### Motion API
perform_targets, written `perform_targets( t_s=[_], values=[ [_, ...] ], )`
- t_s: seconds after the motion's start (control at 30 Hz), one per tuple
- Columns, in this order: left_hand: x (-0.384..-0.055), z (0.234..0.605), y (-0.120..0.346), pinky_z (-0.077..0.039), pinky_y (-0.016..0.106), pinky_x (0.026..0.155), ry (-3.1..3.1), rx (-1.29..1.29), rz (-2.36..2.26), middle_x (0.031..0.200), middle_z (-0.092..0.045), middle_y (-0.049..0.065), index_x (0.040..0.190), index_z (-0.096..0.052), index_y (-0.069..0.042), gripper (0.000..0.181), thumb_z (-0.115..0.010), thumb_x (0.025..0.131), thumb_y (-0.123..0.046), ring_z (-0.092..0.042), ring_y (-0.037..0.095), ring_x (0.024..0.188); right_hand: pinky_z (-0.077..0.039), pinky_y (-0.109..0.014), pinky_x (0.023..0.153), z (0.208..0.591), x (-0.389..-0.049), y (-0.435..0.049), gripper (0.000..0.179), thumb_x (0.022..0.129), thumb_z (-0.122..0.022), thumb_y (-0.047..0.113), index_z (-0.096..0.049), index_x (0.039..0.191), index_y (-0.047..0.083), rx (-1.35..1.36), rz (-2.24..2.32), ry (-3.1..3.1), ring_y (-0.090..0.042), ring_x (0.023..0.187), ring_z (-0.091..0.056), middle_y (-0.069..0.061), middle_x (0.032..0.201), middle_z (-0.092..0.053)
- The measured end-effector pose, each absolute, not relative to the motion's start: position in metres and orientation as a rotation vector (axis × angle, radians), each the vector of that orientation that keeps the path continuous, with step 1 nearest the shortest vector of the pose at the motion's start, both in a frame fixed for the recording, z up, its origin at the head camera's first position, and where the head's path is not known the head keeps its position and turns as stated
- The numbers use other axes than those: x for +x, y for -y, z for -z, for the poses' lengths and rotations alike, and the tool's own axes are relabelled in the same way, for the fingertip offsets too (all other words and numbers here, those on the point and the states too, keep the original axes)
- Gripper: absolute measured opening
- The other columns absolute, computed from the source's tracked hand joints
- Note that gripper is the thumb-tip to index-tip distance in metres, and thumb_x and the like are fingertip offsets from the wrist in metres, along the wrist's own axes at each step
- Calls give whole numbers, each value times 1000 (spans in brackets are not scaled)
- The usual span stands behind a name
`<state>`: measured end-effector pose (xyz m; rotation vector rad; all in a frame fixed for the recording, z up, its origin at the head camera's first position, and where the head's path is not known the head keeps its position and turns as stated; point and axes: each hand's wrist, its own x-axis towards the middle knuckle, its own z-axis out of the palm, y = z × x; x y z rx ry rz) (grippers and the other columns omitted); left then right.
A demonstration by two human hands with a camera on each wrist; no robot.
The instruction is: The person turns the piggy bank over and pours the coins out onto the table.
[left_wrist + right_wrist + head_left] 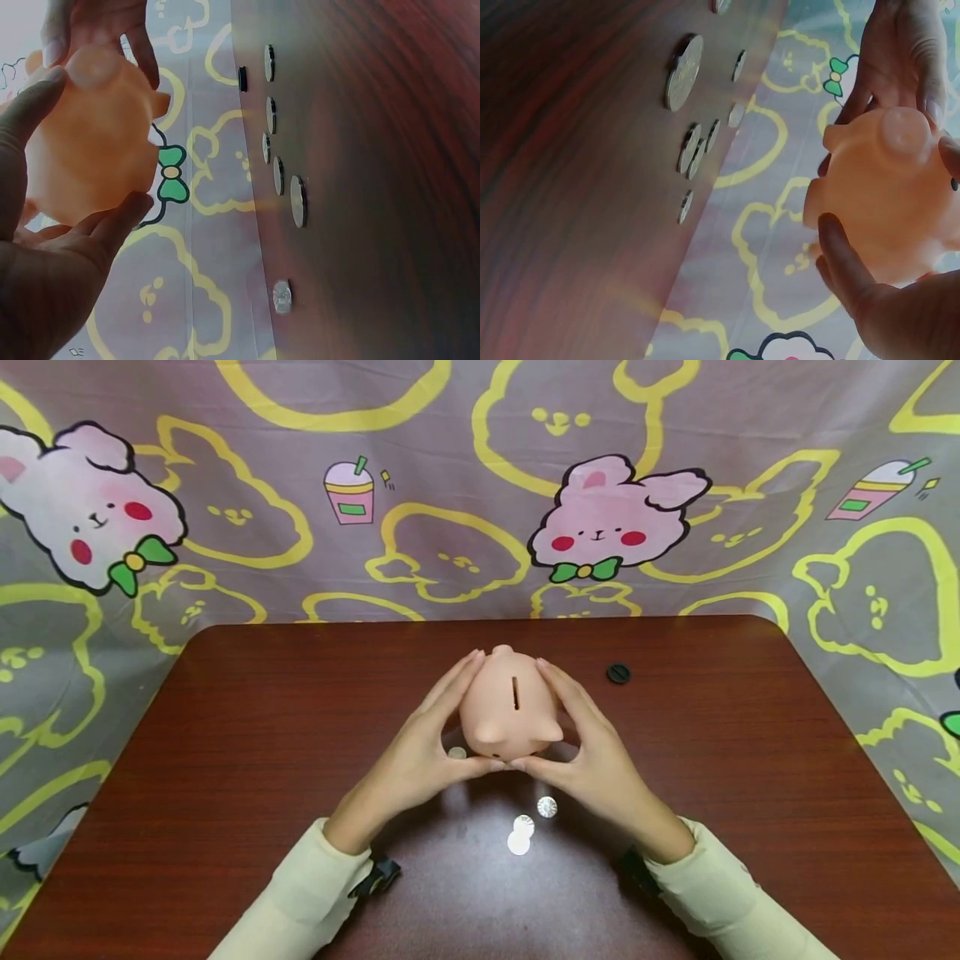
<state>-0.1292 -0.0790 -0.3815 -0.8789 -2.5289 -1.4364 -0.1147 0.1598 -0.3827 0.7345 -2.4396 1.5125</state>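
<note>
A pink piggy bank (504,697) with a narrow slot in its back is held between both hands, raised off the table in the wrist views. My left hand (422,745) grips its left side, thumb at the snout end and fingers round the flank. From the opposite side my right hand (603,760) grips it the same way, the two thumb tips close together. Small feet stick out below the body (885,187) in the right wrist view. Loose silver coins (547,807) lie on the table beneath; one coin (457,752) shows beside the left thumb.
A round black plug (618,673) lies on the brown wooden table (247,760), right of the piggy bank. Several coins (298,201) are spread over the tabletop in the wrist views. Behind the table's far edge hangs a patterned cloth (450,468).
</note>
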Motion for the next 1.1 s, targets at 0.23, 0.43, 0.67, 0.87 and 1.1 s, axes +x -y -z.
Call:
perform_targets(
  t_s=[0.23,0.43,0.67,0.87,1.1],
  values=[
    [-125,383,88,-31,50,127,2589,-828,1480,173,-27,5,168,-25,-23,114,-95,78,-17,-29,24,159,-56,-30,98,382,-110,-152,102,81,-92,14,-33,164,19,627,-1574,2555,-26,133,-59,-4,163,-43],
    [-118,382,98,-36,44,124,2606,-775,1572,174,-25,1,167,-27,-25,110,-93,80,-16,-34,22,157,-62,-29,84,383,-109,-141,103,80,-92,13,-34,164,19,600,-1655,2569,-28,130,-61,-6,161,-46],
    [-112,385,109,-38,27,120,2592,-754,1643,174,-23,5,167,-29,-23,104,-89,83,-10,-39,26,154,-63,-34,89,383,-108,-126,103,80,-93,11,-33,164,15,588,-1706,2580,-31,132,-60,-9,164,-43],
    [-110,387,128,-44,12,108,2614,-736,1656,175,-20,7,167,-28,-23,102,-86,86,-4,-46,29,148,-59,-43,101,385,-111,-107,102,81,-92,17,-33,165,16,621,-1609,2636,-26,145,-49,-6,166,-40],
    [-110,393,165,-47,11,102,2673,-703,1622,175,-20,8,168,-25,-26,100,-82,88,-2,-39,34,151,-43,-46,120,384,-119,-75,98,85,-86,19,-31,165,15,699,-1611,2724,-24,152,-41,-5,168,-37]
  ],
)
